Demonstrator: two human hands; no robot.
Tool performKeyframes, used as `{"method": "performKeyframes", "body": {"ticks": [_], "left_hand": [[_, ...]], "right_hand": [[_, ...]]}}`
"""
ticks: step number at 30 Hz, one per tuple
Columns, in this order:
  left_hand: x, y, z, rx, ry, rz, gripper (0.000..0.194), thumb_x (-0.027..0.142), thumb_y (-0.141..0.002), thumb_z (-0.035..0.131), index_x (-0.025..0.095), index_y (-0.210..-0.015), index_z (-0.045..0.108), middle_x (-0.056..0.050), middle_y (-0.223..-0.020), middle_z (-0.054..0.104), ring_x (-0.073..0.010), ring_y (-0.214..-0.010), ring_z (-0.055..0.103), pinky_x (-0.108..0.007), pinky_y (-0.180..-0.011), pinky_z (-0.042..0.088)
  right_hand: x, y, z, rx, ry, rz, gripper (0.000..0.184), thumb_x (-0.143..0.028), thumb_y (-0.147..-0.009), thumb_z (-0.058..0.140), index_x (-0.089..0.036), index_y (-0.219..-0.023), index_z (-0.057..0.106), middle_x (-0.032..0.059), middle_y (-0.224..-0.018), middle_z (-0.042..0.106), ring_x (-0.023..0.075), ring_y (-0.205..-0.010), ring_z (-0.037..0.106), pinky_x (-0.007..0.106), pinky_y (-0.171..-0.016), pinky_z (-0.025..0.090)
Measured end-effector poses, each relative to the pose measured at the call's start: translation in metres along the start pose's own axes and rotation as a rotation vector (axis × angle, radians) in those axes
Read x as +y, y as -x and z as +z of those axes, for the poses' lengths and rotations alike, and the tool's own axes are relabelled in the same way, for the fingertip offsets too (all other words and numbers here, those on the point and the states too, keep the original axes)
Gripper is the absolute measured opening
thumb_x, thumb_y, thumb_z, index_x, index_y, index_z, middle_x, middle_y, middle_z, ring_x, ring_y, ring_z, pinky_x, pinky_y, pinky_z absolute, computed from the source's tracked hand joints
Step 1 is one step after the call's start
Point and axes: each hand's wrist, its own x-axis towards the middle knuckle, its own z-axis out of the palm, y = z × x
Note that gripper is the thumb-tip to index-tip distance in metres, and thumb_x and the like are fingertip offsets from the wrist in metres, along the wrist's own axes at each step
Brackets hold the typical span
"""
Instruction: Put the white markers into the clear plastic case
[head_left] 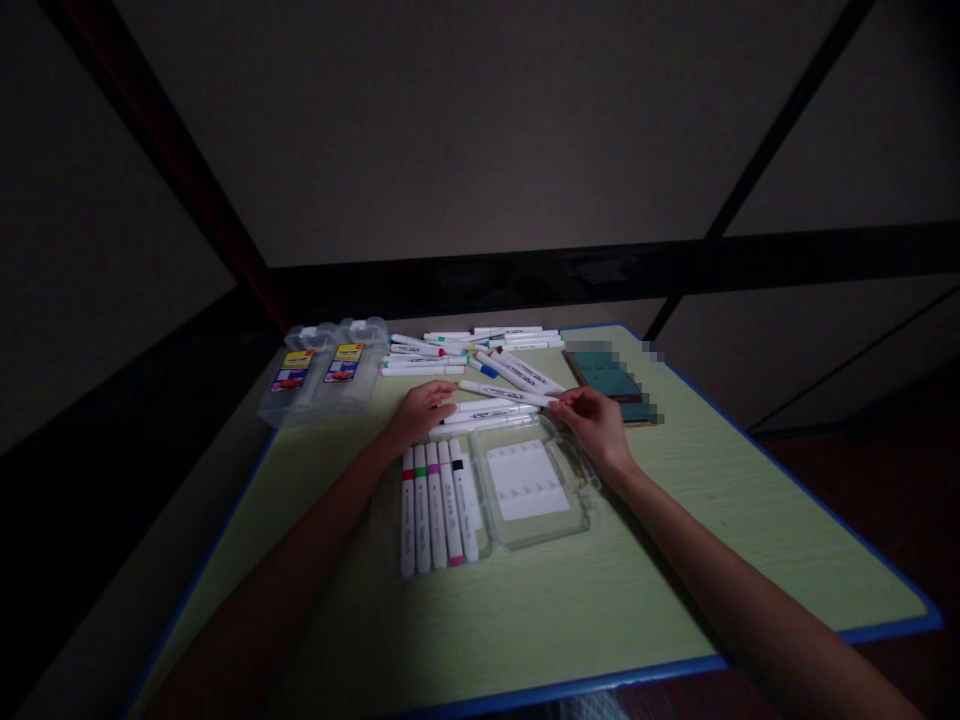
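Note:
A white marker (pixel 506 393) with yellowish ends is raised a little above other markers. My right hand (pixel 596 425) pinches its right end between thumb and fingers. My left hand (pixel 420 412) is by the marker's left end, thumb and fingers apart; whether the fingertips touch it I cannot tell. Just below the held marker lie a few white markers (pixel 491 412). In front of my hands an open clear plastic case (pixel 536 535) lies flat. Several markers (pixel 435 510) with red, green, purple, pink and black bands stand side by side in its left half. A white label (pixel 527 480) shows in its right half.
Loose markers (pixel 450 350) are heaped toward the back of the green table (pixel 750 560), which has a blue edge. Two clear cases (pixel 322 375) with yellow-and-blue labels stand at the back left. Green books (pixel 607 375) lie at the right. A wall rises behind.

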Motion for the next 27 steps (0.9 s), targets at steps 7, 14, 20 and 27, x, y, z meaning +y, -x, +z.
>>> {"method": "performKeyframes", "body": {"ticks": [7,14,20,27], "left_hand": [[0.0026,0.0023,-0.0026,-0.085,0.035,-0.027,0.053,0.026,-0.052,0.07,0.012,-0.101,0.056,-0.014,-0.118,0.053,-0.0268,-0.117,0.043,-0.039,-0.096,0.033],[0.0038,0.0029,-0.0043,-0.111,0.072,-0.027,0.052,0.028,-0.053,0.072,0.015,-0.101,0.057,-0.013,-0.12,0.053,-0.0261,-0.117,0.043,-0.037,-0.094,0.034],[0.0022,0.0023,-0.0043,-0.097,0.077,-0.017,0.048,0.028,-0.053,0.071,0.015,-0.097,0.058,-0.012,-0.115,0.056,-0.0246,-0.112,0.047,-0.037,-0.094,0.035],[-0.0023,-0.0016,-0.0044,-0.009,0.092,-0.029,0.044,0.025,-0.051,0.071,0.012,-0.091,0.057,-0.009,-0.1,0.06,-0.0211,-0.099,0.054,-0.035,-0.089,0.038]], "right_hand": [[0.0027,-0.0016,-0.0004,0.01,0.015,0.001,0.029,-0.038,-0.057,0.067,-0.014,-0.07,0.061,0.0041,-0.065,0.063,0.015,-0.058,0.057,0.028,-0.056,0.045],[0.0052,-0.0009,-0.0009,0.05,0.084,-0.007,0.03,-0.035,-0.063,0.062,-0.012,-0.08,0.067,0.0095,-0.079,0.069,0.0209,-0.07,0.063,0.033,-0.064,0.048],[0.0057,-0.001,-0.0018,0.028,0.139,-0.075,0.028,-0.034,-0.069,0.056,-0.013,-0.083,0.068,0.0091,-0.088,0.068,0.0223,-0.082,0.061,0.036,-0.076,0.046],[0.0051,-0.0005,0.002,-0.073,0.24,-0.156,0.028,-0.036,-0.073,0.053,-0.014,-0.086,0.067,0.0098,-0.097,0.059,0.0202,-0.091,0.055,0.034,-0.083,0.042]]}}
